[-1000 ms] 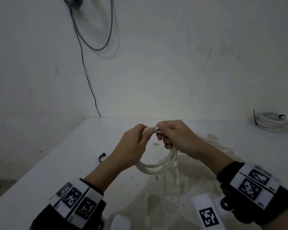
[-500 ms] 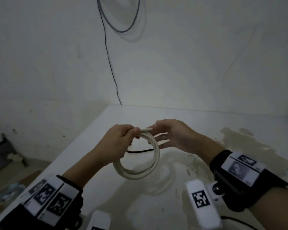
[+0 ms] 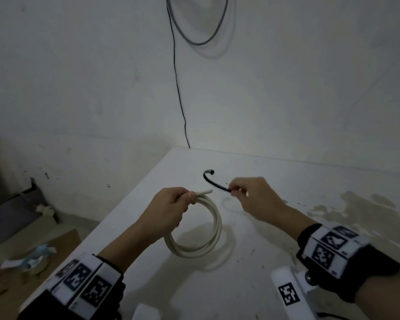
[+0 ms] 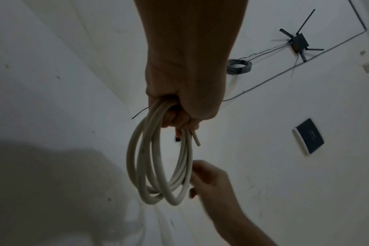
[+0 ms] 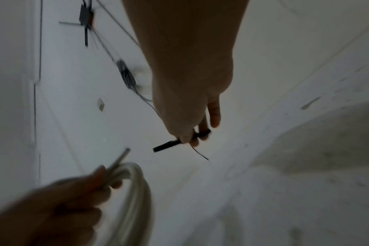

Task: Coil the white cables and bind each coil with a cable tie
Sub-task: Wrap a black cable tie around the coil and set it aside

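— White wall and a stained white desk (image 3: 286, 181) fill our head view, with a grey cable loop (image 3: 201, 31) hanging at the top of the frame. Where is the coil?

— We hold the white cable coil (image 3: 201, 229) in our left hand (image 3: 169, 211), fingers curled tight round the gathered turns at its top, near the middle of the frame. Its cut end (image 3: 204, 192) pokes out to the right past the knuckles, and the rest hangs above the desk.

— And what is different from half a second ago?

— Then our right hand (image 3: 252, 199) was at the coil's top beside the left. It has now let go and moved to the right of centre, where it pinches one end of the black cable tie (image 3: 214, 181). The two hands are apart.

— Is the tie off the desk?

— We cannot tell; its hooked far end curls up and left of the right hand. In the right wrist view the tie (image 5: 175, 141) sits between thumb and fingertips.

— What does that mean for the task?

— We judge coiling finished for this cable, and binding is next: the tie must go round the bundle by the left hand's grip.
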The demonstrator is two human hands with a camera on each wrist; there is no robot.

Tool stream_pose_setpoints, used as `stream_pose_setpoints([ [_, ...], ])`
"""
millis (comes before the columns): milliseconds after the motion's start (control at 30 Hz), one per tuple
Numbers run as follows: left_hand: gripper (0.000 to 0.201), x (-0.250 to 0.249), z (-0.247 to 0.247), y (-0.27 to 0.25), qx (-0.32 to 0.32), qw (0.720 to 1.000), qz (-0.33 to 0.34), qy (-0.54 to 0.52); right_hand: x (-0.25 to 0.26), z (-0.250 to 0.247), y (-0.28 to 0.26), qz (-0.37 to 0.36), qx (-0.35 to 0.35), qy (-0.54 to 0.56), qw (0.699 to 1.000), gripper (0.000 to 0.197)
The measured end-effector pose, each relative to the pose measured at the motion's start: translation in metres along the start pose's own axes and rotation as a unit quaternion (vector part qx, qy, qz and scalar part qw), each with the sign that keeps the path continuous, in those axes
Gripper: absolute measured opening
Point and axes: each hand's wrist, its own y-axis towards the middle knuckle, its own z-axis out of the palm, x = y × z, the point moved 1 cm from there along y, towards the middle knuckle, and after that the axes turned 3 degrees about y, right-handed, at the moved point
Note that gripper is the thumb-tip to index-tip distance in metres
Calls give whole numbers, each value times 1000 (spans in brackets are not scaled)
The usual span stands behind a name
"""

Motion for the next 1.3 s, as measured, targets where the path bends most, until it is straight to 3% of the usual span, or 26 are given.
stream_pose_setpoints([
  [67, 29, 0, 4, 4, -25, 1000, 4, 8, 11, -19, -3, -61, -99, 105, 988, 12],
  [133, 29, -2, 9, 8, -60, 998, 5, 9, 21, -37, -10, -112, -107, 123, 980, 12],
  [267, 30, -12, 19, 16, -117, 993, 10, -1, 30, -57, -33, -216, -62, -12, 974, 15],
  [367, 30, -25, 37, 15, -113, 992, 40, 22, 27, -61, -45, -253, -64, -97, 961, 18],
  [600, 32, -59, 85, 6, -99, 991, 94, 7, 22, -76, -76, -273, -68, -152, 947, 11],
  [733, 33, -76, 114, 2, -72, 991, 112, 22, 6, -96, -99, -231, -177, -158, 943, 16],
  [867, 33, -87, 143, 1, -52, 991, 114, 44, -9, -112, -125, -236, -264, -138, 925, 24],
  [1000, 34, -99, 168, 3, -45, 989, 134, 44, -20, -120, -142, -234, -320, -160, 904, 8],
  [1200, 34, -113, 200, 11, -42, 987, 140, -63, -47, -127, -146, -235, -394, -212, 863, 8],
  [1300, 26, -116, 213, 16, -58, 979, 134, -144, -59, -125, -141, -224, -399, -228, 859, 9],
])
